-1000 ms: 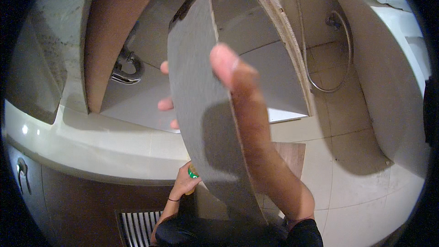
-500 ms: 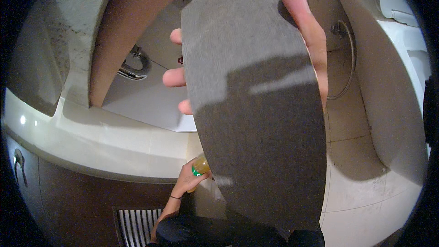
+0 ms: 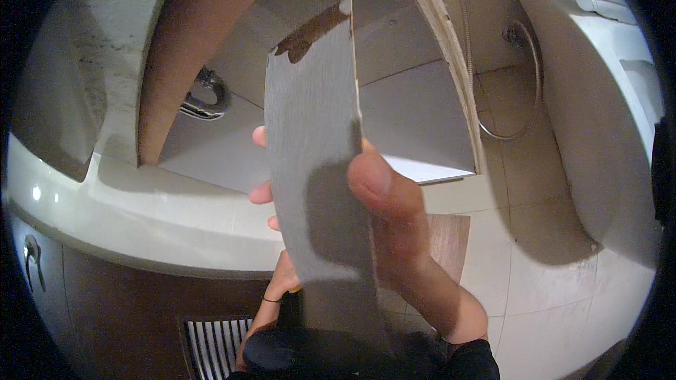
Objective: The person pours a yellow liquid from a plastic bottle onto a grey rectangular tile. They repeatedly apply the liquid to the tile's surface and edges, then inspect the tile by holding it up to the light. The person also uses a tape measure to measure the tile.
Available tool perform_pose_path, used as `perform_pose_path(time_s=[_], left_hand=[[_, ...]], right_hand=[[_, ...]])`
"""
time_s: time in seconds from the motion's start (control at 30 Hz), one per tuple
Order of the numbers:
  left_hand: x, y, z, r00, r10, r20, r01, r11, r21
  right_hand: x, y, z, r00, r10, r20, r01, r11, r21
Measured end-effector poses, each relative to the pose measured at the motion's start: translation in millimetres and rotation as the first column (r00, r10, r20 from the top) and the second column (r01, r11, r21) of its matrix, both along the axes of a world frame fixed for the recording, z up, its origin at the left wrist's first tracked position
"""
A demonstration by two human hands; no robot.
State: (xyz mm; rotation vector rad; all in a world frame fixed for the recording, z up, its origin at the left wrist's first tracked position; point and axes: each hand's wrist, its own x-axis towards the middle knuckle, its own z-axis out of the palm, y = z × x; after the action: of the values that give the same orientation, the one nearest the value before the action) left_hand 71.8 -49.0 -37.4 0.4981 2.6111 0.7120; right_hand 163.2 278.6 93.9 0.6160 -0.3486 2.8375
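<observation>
Grey plank [image 3: 313, 141] pinched upright by right hand [image 3: 394, 232]; left hand [image 3: 278, 288] at 6 o'clock, grip indiscernible. Best kept clear of cabinet edge [image 3: 440, 63].

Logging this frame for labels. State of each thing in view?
Grey panel: held up near-vertical, top corner chipped, brown core showing.
Right hand: grip on the panel, thumb on its front, fingertips past the left edge.
Left hand: low, behind the panel; what it holds is hidden.
Cabinet under the counter: open.
Hose: hanging in a loop by the toilet.
</observation>
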Motion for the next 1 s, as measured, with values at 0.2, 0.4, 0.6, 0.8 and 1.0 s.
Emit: perform_pose_path(time_s=[0.2, 0.4, 0.6, 0.8, 1.0], left_hand=[[4, 2, 6, 0.995, -0.066, -0.071, 0.065, 0.998, -0.012], [8, 6, 17, 0.999, 0.044, -0.001, -0.044, 0.998, -0.035], [7, 9, 13, 0.999, 0.038, -0.007, -0.038, 0.999, -0.001], [5, 11, 11, 1.0, 0.013, -0.001, -0.013, 1.0, 0.001], [8, 16, 16, 0.998, 0.061, 0.024, -0.061, 0.998, -0.022]], right_hand=[[-21, 15, 0, 0.997, -0.08, 0.014, 0.08, 0.997, -0.007], [-48, 42, 9, 0.988, -0.155, -0.003, 0.155, 0.987, 0.041], [-55, 52, 12, 0.982, -0.181, -0.044, 0.184, 0.98, 0.071], [-52, 29, -3, 0.959, -0.213, -0.186, 0.229, 0.971, 0.073], [-45, -1, -19, 0.987, -0.142, -0.075, 0.157, 0.951, 0.265]])
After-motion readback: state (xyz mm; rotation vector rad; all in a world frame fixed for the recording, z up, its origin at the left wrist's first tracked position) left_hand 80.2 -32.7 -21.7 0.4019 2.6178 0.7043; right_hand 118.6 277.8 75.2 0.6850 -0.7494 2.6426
